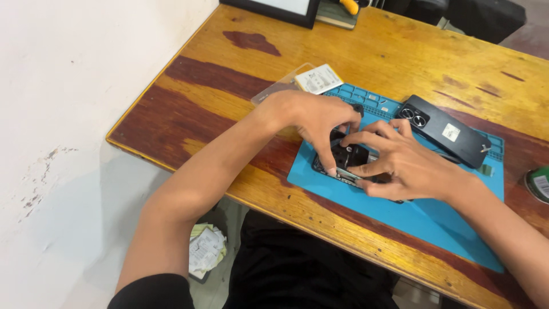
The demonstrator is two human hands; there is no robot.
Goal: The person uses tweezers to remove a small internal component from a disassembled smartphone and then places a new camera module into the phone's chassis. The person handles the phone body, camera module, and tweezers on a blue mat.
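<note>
Both hands, the left hand [317, 123] and right hand [400, 163], pinch narrowly on the opened phone [350, 157] lying on the blue mat [434, 223]; a slipping fingertip could likely nudge it toward the back cover [443, 130] at 2 o'clock.

Your left hand [311, 117] and right hand [403, 163] cover most of the opened phone [350, 155], so you cannot tell what the fingertips pinch. The green tin [538, 183] at right and the black frame [274, 10] at top are cut off by the edges.
</note>
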